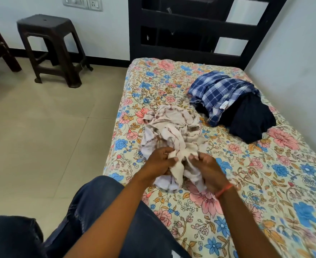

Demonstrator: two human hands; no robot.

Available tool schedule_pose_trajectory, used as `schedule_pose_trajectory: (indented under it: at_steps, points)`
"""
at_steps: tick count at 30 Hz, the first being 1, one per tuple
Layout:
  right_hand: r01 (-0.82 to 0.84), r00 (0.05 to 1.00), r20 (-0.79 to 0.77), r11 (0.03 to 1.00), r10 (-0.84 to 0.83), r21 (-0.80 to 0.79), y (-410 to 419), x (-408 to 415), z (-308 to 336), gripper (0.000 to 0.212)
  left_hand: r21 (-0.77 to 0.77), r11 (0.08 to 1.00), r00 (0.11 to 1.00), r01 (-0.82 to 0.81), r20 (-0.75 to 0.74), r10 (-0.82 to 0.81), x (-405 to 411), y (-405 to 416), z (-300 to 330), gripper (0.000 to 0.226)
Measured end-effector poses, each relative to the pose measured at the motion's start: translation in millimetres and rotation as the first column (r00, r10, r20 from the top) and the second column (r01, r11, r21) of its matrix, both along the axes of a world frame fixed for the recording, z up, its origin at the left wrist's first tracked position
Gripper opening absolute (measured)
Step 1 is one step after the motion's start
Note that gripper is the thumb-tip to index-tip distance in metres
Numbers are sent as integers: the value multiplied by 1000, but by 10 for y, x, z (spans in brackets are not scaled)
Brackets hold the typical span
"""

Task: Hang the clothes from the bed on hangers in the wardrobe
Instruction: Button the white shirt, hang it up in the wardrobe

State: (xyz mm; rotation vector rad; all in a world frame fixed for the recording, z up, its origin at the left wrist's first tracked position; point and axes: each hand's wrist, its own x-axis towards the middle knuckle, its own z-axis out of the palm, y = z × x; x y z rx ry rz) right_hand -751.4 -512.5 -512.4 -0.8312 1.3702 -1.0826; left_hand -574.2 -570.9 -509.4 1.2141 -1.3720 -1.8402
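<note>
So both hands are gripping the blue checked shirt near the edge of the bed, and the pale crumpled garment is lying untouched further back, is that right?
Reversed. The head view shows the left hand and right hand gripping the pale crumpled garment near the bed's edge; the blue checked shirt lies untouched further back.

My right hand (pixel 208 171) was blurred. The dark garment (pixel 248 120) lay partly hidden under the plaid shirt (pixel 220 90), and the bed (pixel 265 183) ran off the frame's right edge.
</note>
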Motion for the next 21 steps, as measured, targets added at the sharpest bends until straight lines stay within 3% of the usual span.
schedule_pose_trajectory:
  at_steps: [5,8,11,14,16,19,21]
  points:
    - [22,999,-36,995,-25,-95,276,357,-337,32,139,990,976,-32,-209,61,135,214,-312,33]
    - [50,983,-172,992,-69,-116,231,385,-331,16,172,978,957,-117,-244,157,200,252,-379,30]
    - [9,994,-105,995,-19,-103,148,417,-214,10,166,971,949,-172,-236,209,222,194,-323,21]
    - [-18,998,-57,996,13,-85,-8,388,-41,29,20,967,958,-254,-129,255,218,27,-204,22]
    - [-31,997,-69,998,27,-58,-130,353,65,23,-110,952,958,-286,-38,284,215,-115,-135,25]
    - [44,985,-167,998,-51,-44,-265,285,34,8,-403,902,924,-153,264,275,230,-251,-109,31]
    - [62,978,-199,998,-62,-11,-257,254,-102,14,-439,896,888,-70,381,256,248,-194,-182,40]
